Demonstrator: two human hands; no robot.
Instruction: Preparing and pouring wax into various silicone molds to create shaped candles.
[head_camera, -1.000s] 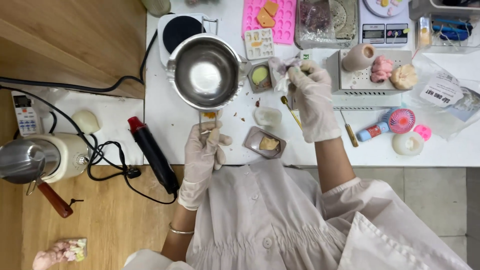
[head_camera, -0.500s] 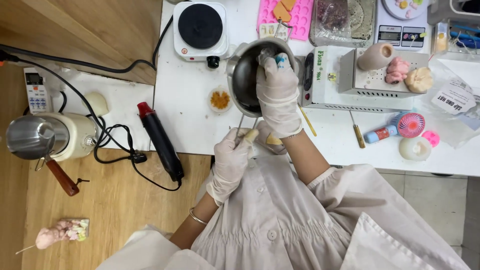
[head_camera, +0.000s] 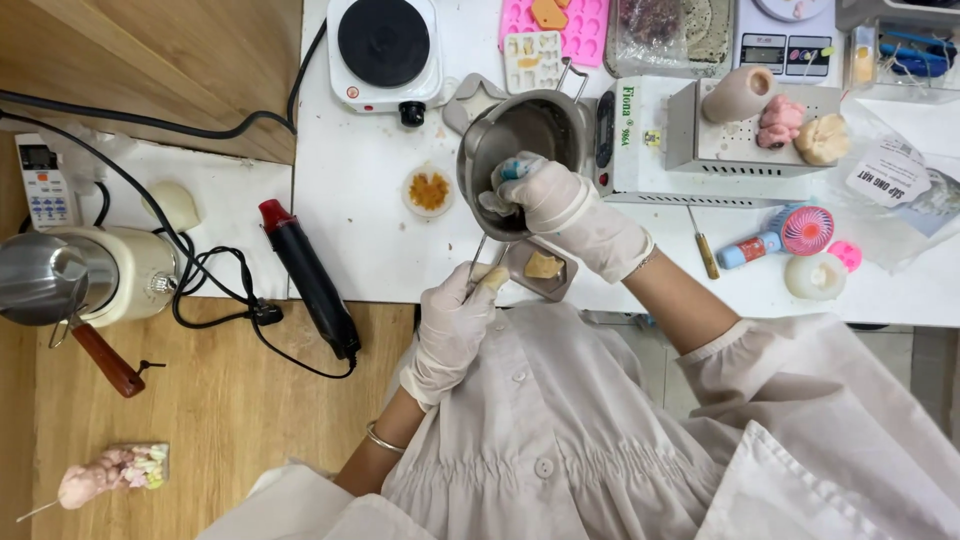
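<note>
Gloved hands at a white worktable (head_camera: 370, 250), seen from above. Left hand (head_camera: 455, 315) is closed around the thin wire handle (head_camera: 482, 258) of a small steel pot (head_camera: 525, 150), which is tipped toward the person just above and to the right of that hand. Right hand (head_camera: 560, 200) reaches into the pot's mouth, its fingers curled shut on a crumpled wipe (head_camera: 508, 178) pressed against the inner wall.

Directly beneath the right wrist, and just right of the left hand, lies a small grey mould (head_camera: 545, 270) with a yellowish fill. To the left of the pot sits a round dish of orange granules (head_camera: 429, 190); farther left, near the table's edge, lies a black heat gun with a red tip (head_camera: 305, 275). Beyond the hands stands a single black hotplate (head_camera: 383, 45), with a pink mould tray (head_camera: 560, 25) to its right. Touching the pot's right side is a white boxy appliance (head_camera: 640, 135). Right of the right forearm lie a small pink fan (head_camera: 805, 230) and a white round candle (head_camera: 815, 275). Far left of the left hand, on a lower surface, stands a cream kettle (head_camera: 90, 285).
</note>
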